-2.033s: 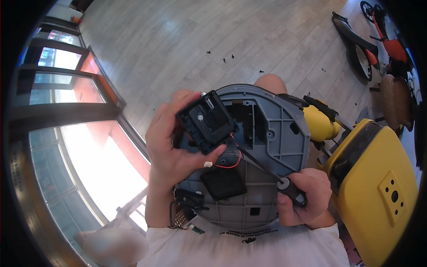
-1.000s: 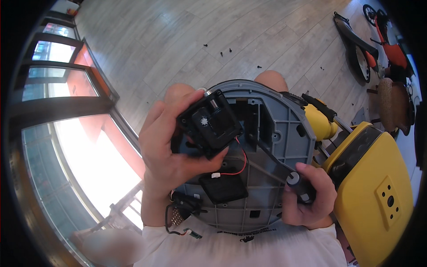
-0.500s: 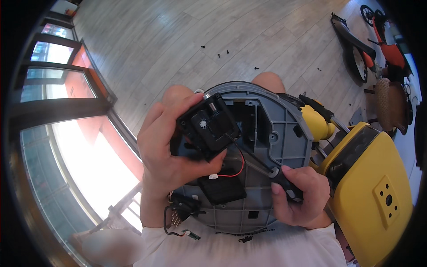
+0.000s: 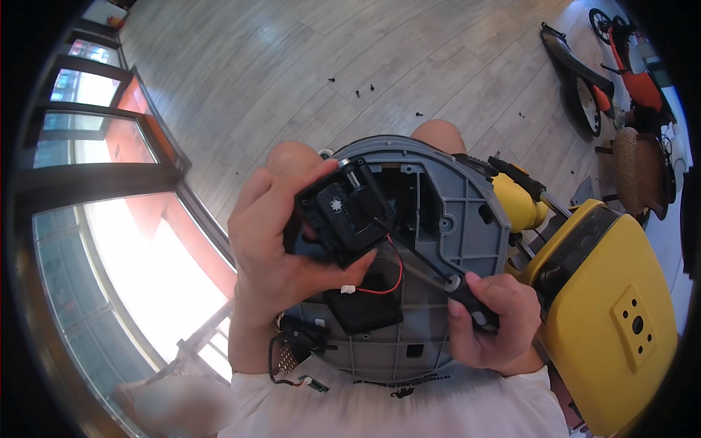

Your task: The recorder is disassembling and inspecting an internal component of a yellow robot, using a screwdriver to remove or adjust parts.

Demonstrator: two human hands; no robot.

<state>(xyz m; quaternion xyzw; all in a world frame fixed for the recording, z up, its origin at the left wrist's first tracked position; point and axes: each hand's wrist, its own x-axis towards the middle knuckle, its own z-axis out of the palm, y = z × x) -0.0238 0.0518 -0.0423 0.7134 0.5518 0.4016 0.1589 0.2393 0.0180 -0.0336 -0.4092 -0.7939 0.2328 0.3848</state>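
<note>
One screwdriver (image 4: 467, 298) has moved to one black box (image 4: 355, 218) with one white gear (image 4: 336, 206).

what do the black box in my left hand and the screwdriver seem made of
Black box: probably matte plastic, judging by its molded corners. Screwdriver shaft: likely dark metal, being thin and straight. Screwdriver handle: perhaps plastic or rubber, dull-looking, with grey parts.

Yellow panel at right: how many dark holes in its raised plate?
5 in the raised plate: one large hole in the middle, with a small hole above it, one upper left, one lower right, one below. None looks hidden.
</note>
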